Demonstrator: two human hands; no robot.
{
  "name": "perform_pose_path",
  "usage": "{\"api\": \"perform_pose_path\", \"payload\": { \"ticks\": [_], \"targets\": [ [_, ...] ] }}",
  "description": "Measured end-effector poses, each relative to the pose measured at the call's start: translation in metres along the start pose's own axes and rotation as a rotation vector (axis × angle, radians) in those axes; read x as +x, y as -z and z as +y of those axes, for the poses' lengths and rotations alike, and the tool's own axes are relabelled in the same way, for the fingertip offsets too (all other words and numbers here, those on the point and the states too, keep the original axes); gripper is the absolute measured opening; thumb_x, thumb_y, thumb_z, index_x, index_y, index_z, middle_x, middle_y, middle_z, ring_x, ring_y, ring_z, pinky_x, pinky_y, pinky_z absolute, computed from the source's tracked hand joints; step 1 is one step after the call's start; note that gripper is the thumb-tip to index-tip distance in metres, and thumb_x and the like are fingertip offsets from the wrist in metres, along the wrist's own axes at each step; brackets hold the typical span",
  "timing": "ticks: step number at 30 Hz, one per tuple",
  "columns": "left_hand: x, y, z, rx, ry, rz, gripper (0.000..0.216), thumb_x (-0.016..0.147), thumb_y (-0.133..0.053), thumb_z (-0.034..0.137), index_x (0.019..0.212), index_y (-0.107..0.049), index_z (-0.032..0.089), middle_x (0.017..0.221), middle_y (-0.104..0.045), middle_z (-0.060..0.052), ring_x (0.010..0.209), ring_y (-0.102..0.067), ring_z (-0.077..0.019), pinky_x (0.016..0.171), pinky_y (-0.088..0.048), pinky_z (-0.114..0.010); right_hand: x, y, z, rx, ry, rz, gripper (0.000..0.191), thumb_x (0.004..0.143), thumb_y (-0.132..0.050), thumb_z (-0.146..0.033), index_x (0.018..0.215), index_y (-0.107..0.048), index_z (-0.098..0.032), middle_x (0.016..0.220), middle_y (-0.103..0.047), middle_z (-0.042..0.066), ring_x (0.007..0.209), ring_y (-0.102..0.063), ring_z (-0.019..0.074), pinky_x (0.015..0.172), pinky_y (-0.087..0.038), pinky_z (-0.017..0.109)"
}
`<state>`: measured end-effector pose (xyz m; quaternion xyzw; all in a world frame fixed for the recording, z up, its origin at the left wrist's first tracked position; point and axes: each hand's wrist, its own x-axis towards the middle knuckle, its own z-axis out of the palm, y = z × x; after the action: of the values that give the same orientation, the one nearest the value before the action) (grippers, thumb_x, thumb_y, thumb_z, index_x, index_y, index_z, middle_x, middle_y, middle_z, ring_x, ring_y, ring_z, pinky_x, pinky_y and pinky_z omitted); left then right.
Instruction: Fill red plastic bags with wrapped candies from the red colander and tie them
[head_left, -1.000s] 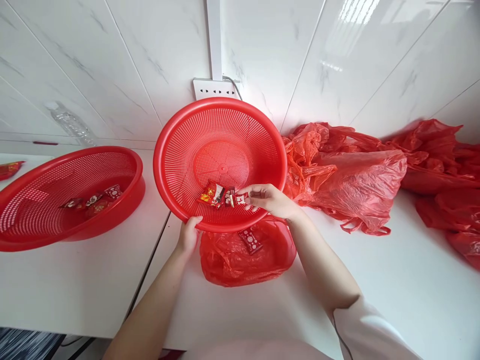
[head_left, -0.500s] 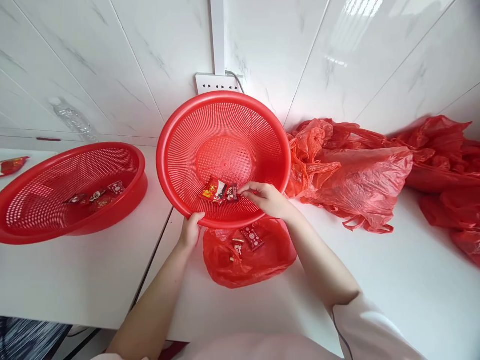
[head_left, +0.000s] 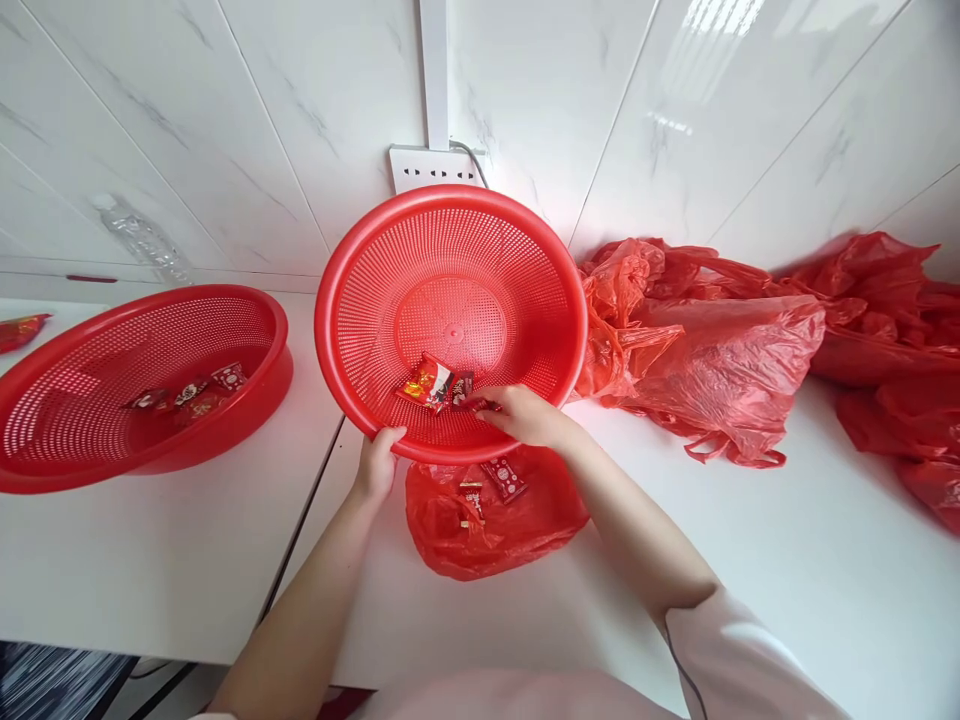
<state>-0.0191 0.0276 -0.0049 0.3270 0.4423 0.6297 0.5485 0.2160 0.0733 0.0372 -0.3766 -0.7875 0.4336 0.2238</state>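
Note:
My left hand [head_left: 379,462] grips the near-left rim of a round red plastic basket [head_left: 450,230], thumb over the edge. The basket is tilted so that its inside faces me. Down in its lower part lie a red-and-gold snack packet [head_left: 426,383] and a smaller dark red packet [head_left: 463,386]. My right hand [head_left: 521,413] reaches over the near-right rim, its fingers closed on a small dark red packet [head_left: 491,405] that they partly cover. Just below the basket sits an opened red plastic bag [head_left: 487,545] with a dark red packet [head_left: 504,480] and a small gold-ended packet [head_left: 472,497] in it.
At left stands another red basket [head_left: 217,440] with several packets inside. Filled red plastic bags [head_left: 735,350] lie along the wall at right. Behind the held basket is a power strip [head_left: 435,168]; a clear plastic bottle [head_left: 142,238] stands at the back left.
My right hand has moved slightly down and toward the packets inside the basket. The basket has shifted a little; my left hand keeps its hold on the rim.

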Motion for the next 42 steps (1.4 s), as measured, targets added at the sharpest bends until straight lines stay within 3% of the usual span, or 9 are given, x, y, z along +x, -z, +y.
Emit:
{"api": "perform_pose_path", "payload": {
  "ticks": [4, 7, 13, 26, 29, 33, 35, 39, 42],
  "targets": [
    [0.002, 0.001, 0.000, -0.007, 0.001, -0.013, 0.030, 0.068, -0.065, 0.022, 0.097, -0.070, 0.018, 0.096, -0.071, -0.003, 0.094, -0.064, -0.0239, 0.084, -0.051, -0.034, -0.003, 0.010, -0.009, 0.794, -0.068, 0.060, 0.042, 0.083, -0.066, -0.028, 0.124, -0.059, -0.020, 0.118, -0.067, 0.007, 0.104, -0.066, 0.0178, 0.091, -0.056, 0.034],
    [0.003, 0.003, -0.001, -0.012, -0.008, -0.018, 0.031, 0.070, -0.064, 0.022, 0.100, -0.069, 0.018, 0.100, -0.071, -0.003, 0.095, -0.064, -0.0237, 0.083, -0.052, -0.034, -0.006, 0.016, -0.016, 0.999, -0.065, 0.118, 0.043, 0.077, -0.074, -0.024, 0.118, -0.063, -0.018, 0.117, -0.068, 0.007, 0.103, -0.067, 0.0168, 0.094, -0.055, 0.031],
    [0.004, 0.004, 0.000, 0.013, -0.017, -0.009, 0.034, 0.069, -0.065, 0.023, 0.103, -0.069, 0.019, 0.099, -0.070, -0.003, 0.096, -0.064, -0.0249, 0.083, -0.052, -0.034, -0.008, 0.017, -0.020, 0.937, -0.073, 0.170, 0.046, 0.074, -0.077, -0.026, 0.118, -0.066, -0.018, 0.111, -0.071, 0.007, 0.098, -0.069, 0.0184, 0.085, -0.059, 0.031],
    [0.004, 0.002, 0.000, 0.003, -0.062, 0.015, 0.031, 0.068, -0.065, 0.024, 0.098, -0.070, 0.020, 0.102, -0.070, -0.002, 0.101, -0.063, -0.0254, 0.088, -0.051, -0.036, -0.005, 0.019, -0.016, 0.908, -0.051, 0.223, 0.049, 0.074, -0.076, -0.028, 0.120, -0.062, -0.020, 0.110, -0.070, 0.005, 0.100, -0.067, 0.0162, 0.088, -0.057, 0.032],
    [0.003, 0.002, 0.000, 0.006, -0.052, 0.015, 0.031, 0.069, -0.065, 0.024, 0.099, -0.070, 0.020, 0.103, -0.070, -0.003, 0.101, -0.063, -0.0253, 0.089, -0.051, -0.036, -0.010, 0.024, -0.017, 0.815, -0.006, 0.253, 0.043, 0.077, -0.074, -0.028, 0.117, -0.061, -0.020, 0.108, -0.070, 0.005, 0.098, -0.066, 0.0155, 0.088, -0.055, 0.032],
    [0.002, 0.002, 0.001, 0.023, -0.044, 0.014, 0.031, 0.069, -0.065, 0.024, 0.099, -0.070, 0.020, 0.103, -0.070, -0.003, 0.101, -0.063, -0.0259, 0.090, -0.051, -0.037, -0.025, 0.036, -0.024, 0.495, 0.017, -0.040, 0.034, 0.084, -0.065, -0.034, 0.113, -0.064, -0.016, 0.098, -0.071, 0.006, 0.090, -0.066, 0.0155, 0.086, -0.053, 0.031],
    [0.002, 0.002, 0.000, 0.025, -0.034, 0.003, 0.033, 0.069, -0.065, 0.024, 0.101, -0.069, 0.019, 0.103, -0.070, -0.004, 0.101, -0.064, -0.0264, 0.090, -0.051, -0.037, -0.029, 0.039, -0.026, 0.279, 0.024, -0.099, 0.032, 0.088, -0.059, -0.039, 0.109, -0.067, -0.016, 0.093, -0.071, 0.005, 0.086, -0.066, 0.0163, 0.082, -0.052, 0.031],
    [-0.002, 0.002, -0.002, 0.035, -0.007, -0.035, 0.036, 0.070, -0.067, 0.024, 0.105, -0.069, 0.018, 0.105, -0.070, -0.005, 0.102, -0.063, -0.0267, 0.092, -0.050, -0.038, -0.018, 0.027, -0.020, -0.095, 0.101, 0.181, 0.026, 0.094, -0.050, -0.032, 0.107, -0.067, -0.017, 0.101, -0.071, 0.006, 0.092, -0.065, 0.0165, 0.088, -0.048, 0.031],
    [-0.006, 0.000, -0.003, 0.034, 0.017, -0.065, 0.037, 0.071, -0.066, 0.025, 0.107, -0.069, 0.018, 0.105, -0.070, -0.005, 0.104, -0.063, -0.0274, 0.092, -0.050, -0.038, -0.003, 0.005, -0.012, -0.273, 0.182, 0.174, 0.029, 0.094, -0.043, -0.019, 0.113, -0.065, -0.017, 0.110, -0.069, 0.008, 0.102, -0.064, 0.0168, 0.095, -0.046, 0.031]
  ]
}}
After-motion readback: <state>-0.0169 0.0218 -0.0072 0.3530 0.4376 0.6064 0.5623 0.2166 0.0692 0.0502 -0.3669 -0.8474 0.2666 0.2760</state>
